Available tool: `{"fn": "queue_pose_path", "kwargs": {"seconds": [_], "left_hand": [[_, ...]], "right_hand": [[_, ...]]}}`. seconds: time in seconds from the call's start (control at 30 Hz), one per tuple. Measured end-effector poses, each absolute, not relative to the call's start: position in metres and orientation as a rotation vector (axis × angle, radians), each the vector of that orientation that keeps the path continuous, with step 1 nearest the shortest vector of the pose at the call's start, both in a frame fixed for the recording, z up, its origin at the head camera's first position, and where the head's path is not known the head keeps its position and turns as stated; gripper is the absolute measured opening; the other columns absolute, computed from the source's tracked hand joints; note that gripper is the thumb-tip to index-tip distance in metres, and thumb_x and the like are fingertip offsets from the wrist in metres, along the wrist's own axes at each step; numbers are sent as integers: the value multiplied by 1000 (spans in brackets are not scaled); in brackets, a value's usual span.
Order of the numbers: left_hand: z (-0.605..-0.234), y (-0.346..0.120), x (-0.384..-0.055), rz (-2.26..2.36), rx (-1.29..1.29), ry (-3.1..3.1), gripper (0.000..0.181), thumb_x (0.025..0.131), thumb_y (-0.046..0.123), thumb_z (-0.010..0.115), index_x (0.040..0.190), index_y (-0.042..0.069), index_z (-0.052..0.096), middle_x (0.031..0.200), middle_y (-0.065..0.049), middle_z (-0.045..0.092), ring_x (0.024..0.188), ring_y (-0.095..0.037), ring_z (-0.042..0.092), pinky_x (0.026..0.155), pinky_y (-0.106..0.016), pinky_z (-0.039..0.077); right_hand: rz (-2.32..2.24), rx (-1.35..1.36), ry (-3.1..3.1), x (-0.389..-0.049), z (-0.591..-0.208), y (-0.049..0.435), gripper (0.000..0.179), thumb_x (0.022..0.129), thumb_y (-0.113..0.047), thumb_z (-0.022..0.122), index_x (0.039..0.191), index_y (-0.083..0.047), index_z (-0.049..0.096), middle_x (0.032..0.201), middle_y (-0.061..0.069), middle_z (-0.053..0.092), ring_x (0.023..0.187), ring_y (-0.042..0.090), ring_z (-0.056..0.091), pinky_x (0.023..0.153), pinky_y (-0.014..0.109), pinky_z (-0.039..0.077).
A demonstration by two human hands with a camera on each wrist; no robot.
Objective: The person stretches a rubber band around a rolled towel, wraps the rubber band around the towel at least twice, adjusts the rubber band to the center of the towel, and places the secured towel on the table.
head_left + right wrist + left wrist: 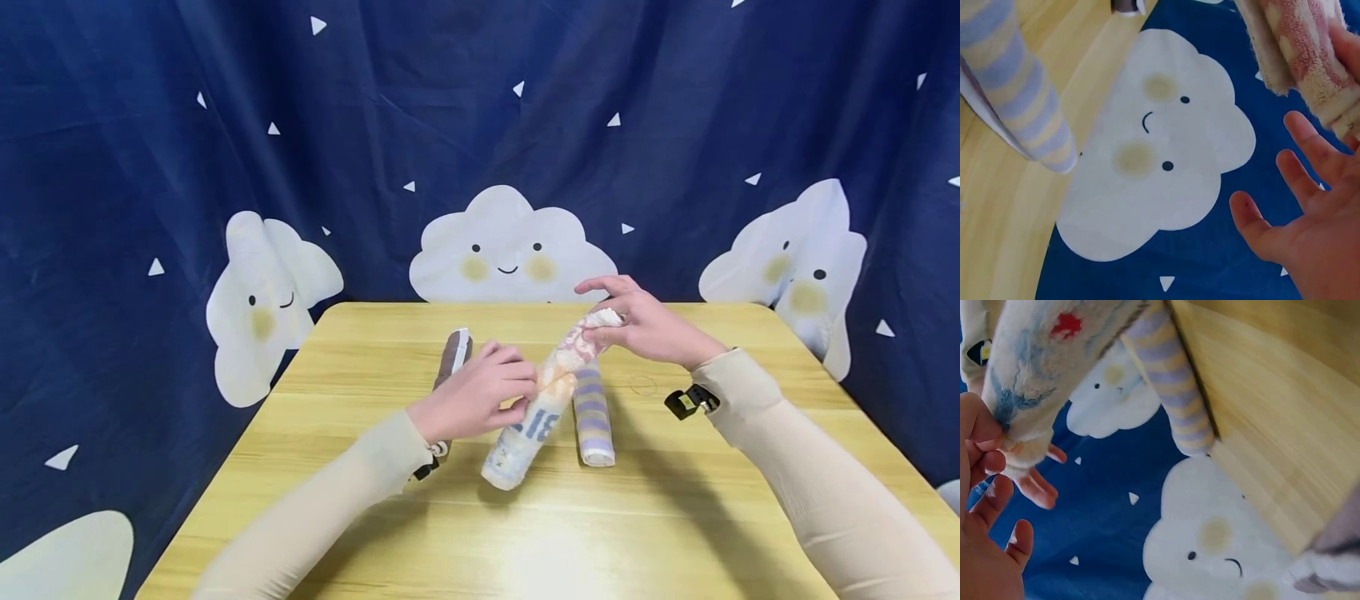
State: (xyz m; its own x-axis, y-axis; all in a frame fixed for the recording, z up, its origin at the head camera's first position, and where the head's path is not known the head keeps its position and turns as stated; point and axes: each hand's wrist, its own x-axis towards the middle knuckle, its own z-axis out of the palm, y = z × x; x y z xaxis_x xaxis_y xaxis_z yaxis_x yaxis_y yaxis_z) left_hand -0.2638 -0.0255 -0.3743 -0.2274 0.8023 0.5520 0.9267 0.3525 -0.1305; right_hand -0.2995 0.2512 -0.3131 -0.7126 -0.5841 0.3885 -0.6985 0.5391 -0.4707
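Observation:
A rolled towel (525, 437), pale with blue figures and a pinkish upper end, slants over the table between both hands. My right hand (648, 327) pinches its upper end between thumb and finger, the other fingers spread in the right wrist view. With thumb and fingertip, my left hand (480, 393) pinches the towel's edge partway along the roll. The left wrist view shows a red spot and blue marks on the towel (1054, 356). Behind it, a purple-and-yellow striped rolled towel (595, 421) lies on the table. A brown rolled towel (452, 357) lies partly hidden behind my left hand.
The wooden table (360, 367) ends at a dark blue curtain (480, 100) with smiling clouds and white triangles. A thin ring-like loop (642, 385) lies right of the striped roll. A black wrist device (692, 402) sits at the right cuff.

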Motion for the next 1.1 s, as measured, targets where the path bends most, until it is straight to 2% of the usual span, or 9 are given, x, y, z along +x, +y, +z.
{"fn": "queue_pose_path", "kwargs": {"seconds": [0.2, 0.4, 0.57, 0.7, 0.9, 1.1], "left_hand": [[-381, -28, -276, -386, -1262, -2126, 8, 84, 19, 53, 82, 23, 60, 89, 12, 51, 86, -10, 42, 76, -28, 29], [-382, -18, -273, -391, -1115, -2031, 10, 83, 22, 57, 87, 19, 66, 89, 7, 55, 85, -13, 46, 76, -30, 34], [-376, -3, -269, -223, -1022, -1970, 15, 87, 26, 58, 91, 17, 70, 90, 6, 59, 87, -16, 48, 77, -33, 37], [-376, 2, -269, -51, -919, -1952, 17, 88, 27, 57, 90, 17, 71, 89, 6, 60, 84, -17, 48, 76, -35, 38], [-379, 4, -271, 58, -740, -1930, 21, 88, 29, 54, 88, 17, 71, 84, 4, 59, 81, -19, 49, 75, -39, 38], [-386, 6, -280, -51, -713, -1959, 19, 86, 28, 55, 84, 16, 70, 83, 4, 58, 80, -18, 49, 73, -37, 37]], "right_hand": [[879, 999, -2613, -297, -314, 234, 15, 84, -34, 66, 70, -29, 70, 129, -7, 46, 126, 16, 29, 99, 41, 27], [951, 761, -2640, -290, -308, 217, 22, 82, -31, 68, 62, -21, 69, 124, -3, 51, 124, 16, 31, 99, 41, 27], [1068, 607, -2684, -287, -307, 207, 33, 82, -34, 67, 56, -13, 65, 118, -6, 54, 120, 15, 34, 96, 38, 29], [1125, 579, -2701, -286, -304, 201, 35, 83, -32, 66, 55, -11, 65, 117, -4, 56, 120, 17, 37, 95, 37, 32], [1218, 539, -2716, -285, -300, 195, 27, 83, -29, 66, 62, -12, 71, 119, -2, 56, 119, 19, 37, 96, 38, 31], [1357, 481, -2734, -284, -302, 190, 22, 82, -32, 66, 81, -10, 71, 123, -2, 53, 119, 17, 36, 97, 38, 31]]}}
